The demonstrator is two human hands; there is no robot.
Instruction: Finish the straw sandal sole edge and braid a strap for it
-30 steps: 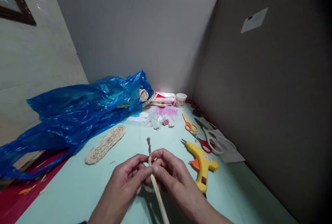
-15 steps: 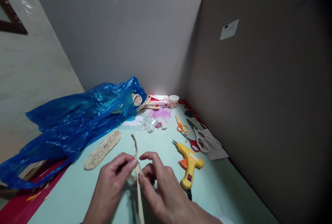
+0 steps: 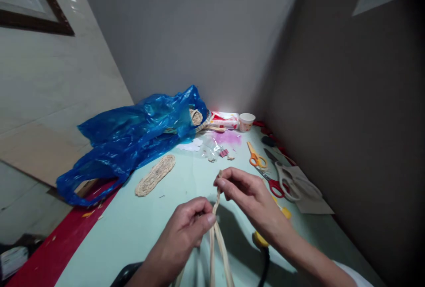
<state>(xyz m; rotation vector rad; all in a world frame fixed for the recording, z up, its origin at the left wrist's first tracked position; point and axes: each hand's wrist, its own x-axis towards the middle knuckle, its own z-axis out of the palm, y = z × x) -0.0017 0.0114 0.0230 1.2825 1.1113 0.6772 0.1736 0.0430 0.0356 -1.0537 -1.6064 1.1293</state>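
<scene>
My left hand is closed in a pinch on a pale braided straw cord, low on the braid where several loose strands hang down toward me. Higher up, my right hand pinches the top end of the same braid. The braid stands nearly upright between the two hands above the pale green table. A flat oval woven mat lies on the table to the left of my hands.
A crumpled blue plastic bag fills the back left, with a woven basket at its mouth. A yellow glue gun shows partly under my right forearm. Orange scissors, red scissors, white scissors, a paper cup and grey partitions stand right and behind.
My right hand has risen from beside the left to the braid's top end. The left stays pinched lower down. The camera view has swung, shifting the table items right.
</scene>
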